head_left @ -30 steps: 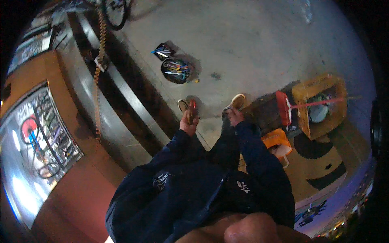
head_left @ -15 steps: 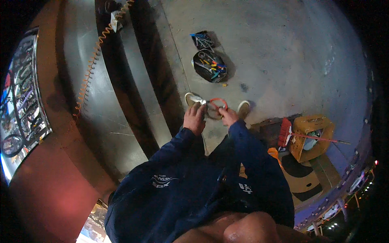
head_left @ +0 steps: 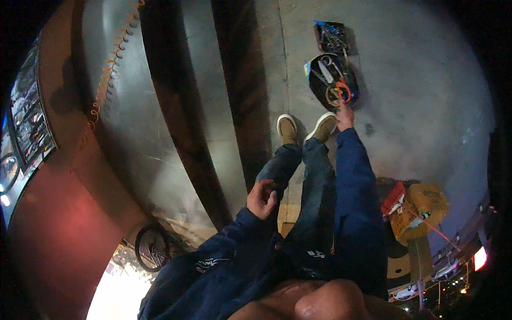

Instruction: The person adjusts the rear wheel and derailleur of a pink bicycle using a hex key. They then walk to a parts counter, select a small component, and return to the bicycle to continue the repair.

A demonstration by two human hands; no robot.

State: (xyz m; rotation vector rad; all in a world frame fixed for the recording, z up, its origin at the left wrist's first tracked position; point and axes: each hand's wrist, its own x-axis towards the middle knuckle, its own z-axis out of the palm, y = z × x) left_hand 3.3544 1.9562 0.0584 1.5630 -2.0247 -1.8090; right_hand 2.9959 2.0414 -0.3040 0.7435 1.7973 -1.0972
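Note:
My right hand (head_left: 345,116) reaches forward and down to the near end of an oval black tool bag (head_left: 316,89) on the floor. Its fingers are closed on a red-orange looped tool (head_left: 348,90), whose exact kind I cannot make out. That tool lies over the bag's opening, beside a long pale tool (head_left: 325,69) and other hand tools. Above my left thigh hangs my left hand (head_left: 261,199), its fingers loosely bent and the thumb apart, with nothing visible in it.
Beyond the bag sits a smaller black container (head_left: 332,37) of tools. Dark stripes cross the floor on the left, near an orange coiled hose (head_left: 109,68). At right are a red broom (head_left: 393,198) and a yellow crate (head_left: 432,198). A wheel (head_left: 152,248) stands lower left.
My right hand has carried the red-orange looped tool forward to the bag. My left hand has let go of it and drawn back toward my body. The view has shifted.

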